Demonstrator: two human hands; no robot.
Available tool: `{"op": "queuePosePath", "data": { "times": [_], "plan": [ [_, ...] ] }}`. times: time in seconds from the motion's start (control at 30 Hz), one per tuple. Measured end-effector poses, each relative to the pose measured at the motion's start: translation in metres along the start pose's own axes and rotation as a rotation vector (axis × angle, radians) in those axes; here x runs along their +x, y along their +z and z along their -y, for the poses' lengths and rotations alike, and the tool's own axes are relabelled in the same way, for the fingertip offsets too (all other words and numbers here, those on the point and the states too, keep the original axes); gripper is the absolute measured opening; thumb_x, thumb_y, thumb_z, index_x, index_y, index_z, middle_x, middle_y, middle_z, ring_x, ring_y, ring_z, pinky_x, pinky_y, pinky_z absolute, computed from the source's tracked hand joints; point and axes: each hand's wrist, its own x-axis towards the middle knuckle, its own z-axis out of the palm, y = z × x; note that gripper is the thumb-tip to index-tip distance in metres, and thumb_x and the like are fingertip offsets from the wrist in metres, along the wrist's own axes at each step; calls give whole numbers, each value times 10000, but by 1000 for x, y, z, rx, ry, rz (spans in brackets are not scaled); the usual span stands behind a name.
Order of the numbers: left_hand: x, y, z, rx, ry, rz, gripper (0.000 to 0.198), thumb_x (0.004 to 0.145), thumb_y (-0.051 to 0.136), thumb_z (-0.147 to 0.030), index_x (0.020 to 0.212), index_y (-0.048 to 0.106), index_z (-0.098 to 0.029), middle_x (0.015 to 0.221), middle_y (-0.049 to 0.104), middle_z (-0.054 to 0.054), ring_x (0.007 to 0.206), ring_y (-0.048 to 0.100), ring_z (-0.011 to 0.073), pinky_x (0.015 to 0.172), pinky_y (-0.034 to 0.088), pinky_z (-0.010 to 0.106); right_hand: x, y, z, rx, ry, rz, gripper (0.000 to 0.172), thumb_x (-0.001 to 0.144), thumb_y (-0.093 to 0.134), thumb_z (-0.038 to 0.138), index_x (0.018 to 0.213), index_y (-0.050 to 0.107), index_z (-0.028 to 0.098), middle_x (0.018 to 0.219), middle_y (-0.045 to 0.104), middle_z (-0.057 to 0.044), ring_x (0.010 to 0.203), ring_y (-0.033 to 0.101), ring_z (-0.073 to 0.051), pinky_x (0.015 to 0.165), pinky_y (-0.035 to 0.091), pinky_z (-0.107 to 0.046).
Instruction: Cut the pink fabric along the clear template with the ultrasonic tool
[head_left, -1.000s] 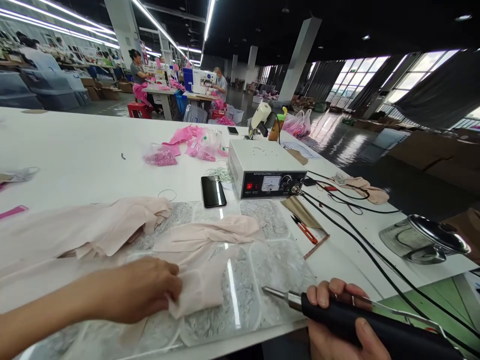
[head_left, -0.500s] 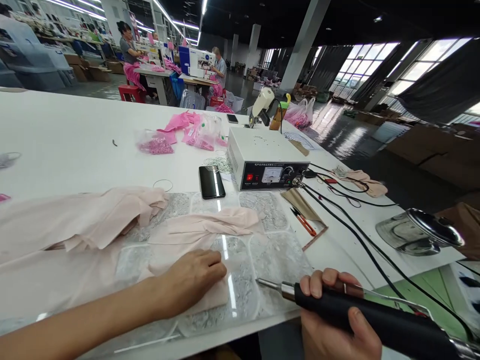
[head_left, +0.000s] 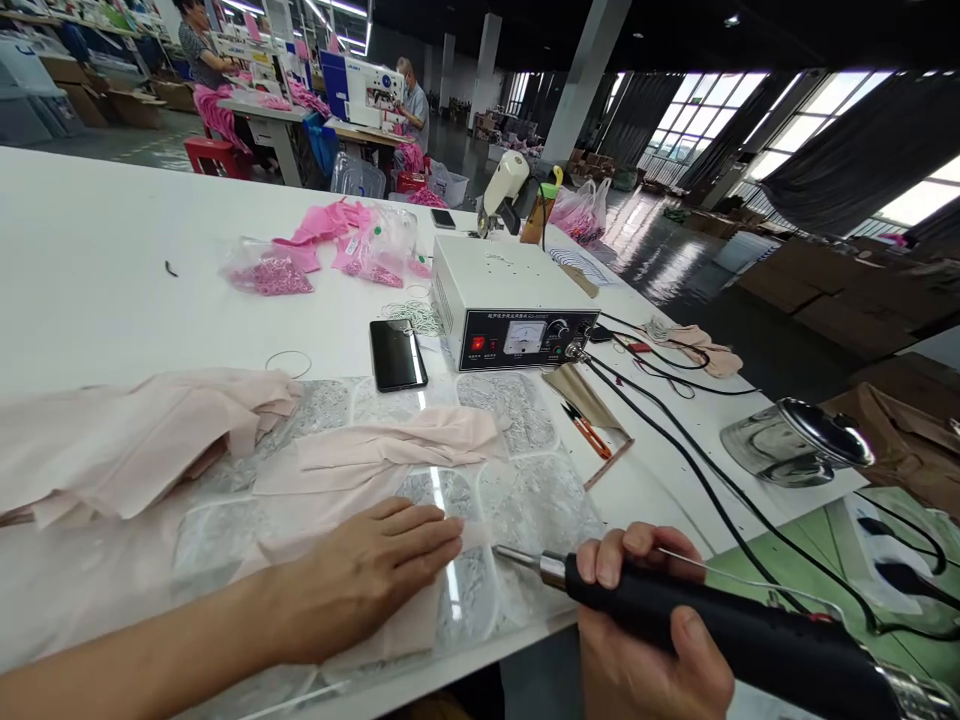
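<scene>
My left hand lies flat over a pale pink piece of fabric, its fingers stretched out to the right. The fabric rests on a clear sheet with a grey stone-like pattern. In my right hand is a black-handled ultrasonic welding handpiece. Its thin metal tip points left, a short way from my left fingertips and apart from them. Behind stands the white control box, a red switch and a dial on its front. More pale pink fabric is heaped at the left.
A black phone lies before the box. Orange thread snips are right of the sheet. Black cables run past a lidded metal pot. Bags of pink pieces lie farther back. Two people work at sewing machines beyond the table.
My left fingers have straightened out from a curled shape and now reach further toward the handpiece's tip. My right hand still holds the handpiece. The whole view has shifted slightly.
</scene>
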Motion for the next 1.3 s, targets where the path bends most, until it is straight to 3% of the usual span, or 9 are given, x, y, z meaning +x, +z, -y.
{"op": "queuePosePath", "data": {
  "times": [0.33, 0.7, 0.97, 1.3],
  "plan": [
    [-5, 7, 6, -80, 18, 113, 435, 966, 397, -106, 1391, 489, -107, 1352, 579, 143, 1250, 539, 284, 1081, 393, 412, 1, -4, 3, -47, 22, -81, 293, 733, 546, 387, 948, 632, 207, 794, 548, -2, 524, 480, -112, 492, 411, -298],
    [-10, 12, 9, -171, 15, 88, 604, 910, 441, -113, 1501, 335, -168, 1393, 543, 131, 1269, 531, 297, 1066, 417, 437, 4, 0, 3, -74, -7, -55, 240, 758, 562, 385, 939, 606, 235, 798, 560, 9, 497, 467, -102, 471, 403, -290],
    [-6, 2, 12, -88, 74, 114, 534, 916, 445, -112, 1449, 420, -127, 1387, 553, 119, 1248, 552, 267, 1060, 416, 371, 5, 5, 4, -35, 0, -69, 231, 733, 606, 365, 912, 623, 219, 776, 588, 13, 489, 492, -95, 458, 415, -273],
    [-9, 7, 12, -88, 54, 166, 657, 855, 461, -75, 1496, 331, -142, 1451, 479, 111, 1304, 499, 281, 1076, 409, 394, 6, 5, 4, -47, -9, -68, 238, 745, 582, 364, 926, 624, 216, 769, 573, 10, 484, 492, -100, 448, 413, -275]
  ]
}}
